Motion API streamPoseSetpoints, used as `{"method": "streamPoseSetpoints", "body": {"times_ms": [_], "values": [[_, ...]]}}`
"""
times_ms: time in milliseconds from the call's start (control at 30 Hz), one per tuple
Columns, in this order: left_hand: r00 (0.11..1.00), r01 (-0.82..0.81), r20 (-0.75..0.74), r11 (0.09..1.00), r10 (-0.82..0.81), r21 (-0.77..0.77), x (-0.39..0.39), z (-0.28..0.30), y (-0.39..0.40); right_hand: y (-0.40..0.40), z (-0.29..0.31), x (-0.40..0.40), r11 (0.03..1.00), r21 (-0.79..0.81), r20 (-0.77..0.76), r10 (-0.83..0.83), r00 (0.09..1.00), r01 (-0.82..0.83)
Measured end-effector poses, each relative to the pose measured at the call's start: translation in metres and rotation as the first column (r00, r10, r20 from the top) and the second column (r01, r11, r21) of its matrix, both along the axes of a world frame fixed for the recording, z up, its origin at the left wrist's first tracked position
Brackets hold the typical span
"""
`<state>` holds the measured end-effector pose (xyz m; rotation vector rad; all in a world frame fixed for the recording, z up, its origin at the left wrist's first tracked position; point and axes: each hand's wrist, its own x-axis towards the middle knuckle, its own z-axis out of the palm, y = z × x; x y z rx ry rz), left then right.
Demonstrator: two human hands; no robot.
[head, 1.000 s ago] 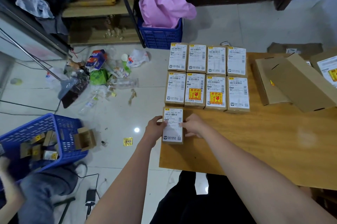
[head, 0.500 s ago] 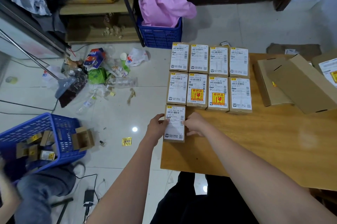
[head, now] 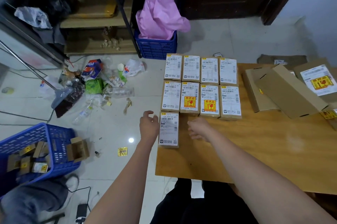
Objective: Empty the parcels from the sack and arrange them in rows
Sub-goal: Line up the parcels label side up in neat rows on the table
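Note:
Several small brown parcels with white labels lie flat in two rows (head: 200, 85) at the far left of the wooden table (head: 255, 150). One more labelled parcel (head: 168, 129) lies alone below them, starting a third row at the table's left edge. My left hand (head: 148, 123) hovers just left of that parcel with fingers loosely curled, holding nothing. My right hand (head: 199, 129) is just right of it over the table, fingers relaxed and apart from the parcel. No sack is in view.
Larger brown boxes (head: 284, 90) lie at the table's right. A blue basket (head: 36, 150) with small cartons stands on the floor at left beside another person's leg (head: 32, 203). Rubbish and a broom (head: 69, 96) litter the floor. A blue crate (head: 156, 45) holds a pink bag.
Both hands held the single parcel at its sides earlier. They have let go and drawn slightly away; the parcel now lies flat under the left column.

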<state>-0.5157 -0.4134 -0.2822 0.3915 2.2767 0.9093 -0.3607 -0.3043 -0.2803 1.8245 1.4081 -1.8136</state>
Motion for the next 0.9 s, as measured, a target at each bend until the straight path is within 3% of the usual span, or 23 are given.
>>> {"method": "streamPoseSetpoints", "body": {"times_ms": [67, 333, 633, 900], "values": [[0.998, 0.041, -0.044, 0.998, -0.039, 0.047, 0.007, 0.012, 0.016, 0.009, 0.007, 0.01, 0.999, 0.019, -0.002, -0.038, 0.999, 0.038], [0.953, 0.297, 0.031, 0.952, -0.3, 0.077, 0.08, 0.035, 0.084, 0.055, 0.034, 0.069, 0.97, 0.078, 0.003, -0.23, 0.973, 0.229], [0.777, 0.621, 0.094, 0.782, -0.623, 0.055, 0.197, 0.035, 0.141, 0.082, 0.042, 0.182, 0.877, 0.143, -0.018, -0.462, 0.887, 0.459], [0.625, 0.771, 0.189, 0.636, -0.758, 0.003, 0.302, 0.027, 0.184, 0.097, 0.045, 0.287, 0.825, 0.199, 0.001, -0.539, 0.842, 0.529]]}}
